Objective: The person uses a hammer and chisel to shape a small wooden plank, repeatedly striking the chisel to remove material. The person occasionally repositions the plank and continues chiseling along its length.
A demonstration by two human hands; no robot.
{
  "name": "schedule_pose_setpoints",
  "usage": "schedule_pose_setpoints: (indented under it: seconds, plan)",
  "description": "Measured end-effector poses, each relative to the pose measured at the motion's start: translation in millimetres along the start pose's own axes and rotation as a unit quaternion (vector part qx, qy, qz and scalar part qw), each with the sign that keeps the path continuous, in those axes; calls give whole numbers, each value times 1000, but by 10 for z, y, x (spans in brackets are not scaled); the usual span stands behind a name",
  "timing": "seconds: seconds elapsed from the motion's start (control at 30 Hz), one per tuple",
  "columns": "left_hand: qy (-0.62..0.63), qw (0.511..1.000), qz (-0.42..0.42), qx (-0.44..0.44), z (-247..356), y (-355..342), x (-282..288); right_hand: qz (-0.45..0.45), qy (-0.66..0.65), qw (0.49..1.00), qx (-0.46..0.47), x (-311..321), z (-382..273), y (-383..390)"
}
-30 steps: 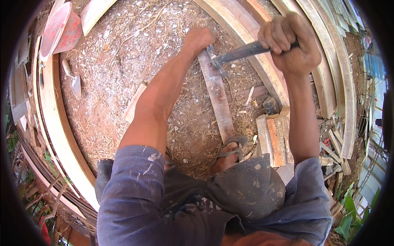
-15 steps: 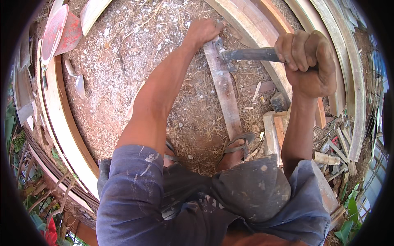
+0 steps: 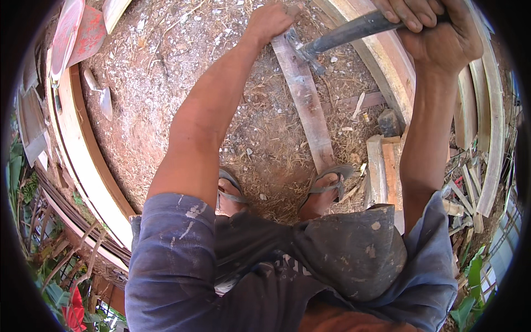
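Note:
A narrow, weathered wooden board (image 3: 304, 97) runs from my left hand down to my sandalled right foot (image 3: 326, 191). At its far end my left hand (image 3: 271, 23) is closed round the wood, with the fingertips partly hidden. My right hand (image 3: 440, 30), at the upper right, wraps round the dark handle of a hammer (image 3: 354, 34). The hammer's head rests against the board's right edge, just below my left hand. How the head meets the wood is too small to make out.
Long timber beams (image 3: 387, 61) curve along the right, and a pale beam (image 3: 83, 138) lies on the left. A trowel (image 3: 100, 95) and a red-smeared shovel-like blade (image 3: 88, 36) lie at the left. Short wood blocks (image 3: 381, 166) and scraps are beside my right leg.
My right hand has moved up and right, raising the handle from nearly level to a slant. The hammer's head stays by the board; my left hand keeps its place at the far end.

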State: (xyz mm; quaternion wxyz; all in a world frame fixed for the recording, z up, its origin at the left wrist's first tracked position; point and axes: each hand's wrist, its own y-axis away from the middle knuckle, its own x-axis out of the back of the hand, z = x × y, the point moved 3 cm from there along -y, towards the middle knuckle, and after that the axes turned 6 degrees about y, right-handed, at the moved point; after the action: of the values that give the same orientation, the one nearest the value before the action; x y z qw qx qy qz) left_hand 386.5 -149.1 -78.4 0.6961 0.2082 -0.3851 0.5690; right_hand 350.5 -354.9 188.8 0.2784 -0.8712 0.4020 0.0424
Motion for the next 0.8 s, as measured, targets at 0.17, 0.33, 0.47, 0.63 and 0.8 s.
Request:
schedule_pose_setpoints:
  seconds: [0.17, 0.33, 0.47, 0.63, 0.8]
  plan:
    - [-1, 999, -1, -34, -281, -56, -139, 26, 60, 997, 39, -245, -122, 315]
    - [13, 996, -43, 82, -50, -141, -171, 57, 129, 990, 4, -383, -189, 419]
    - [-30, 954, -174, 243, 331, -203, 159, 135, 147, 977, 80, -795, 139, 441]
    - [-14, 968, -186, 167, 509, -237, 270, 144, 386, 902, 131, -1635, 222, 331]
    - [-4, 956, -208, 205, 652, -225, 380, 108, 425, 891, 113, -1766, 243, 367]
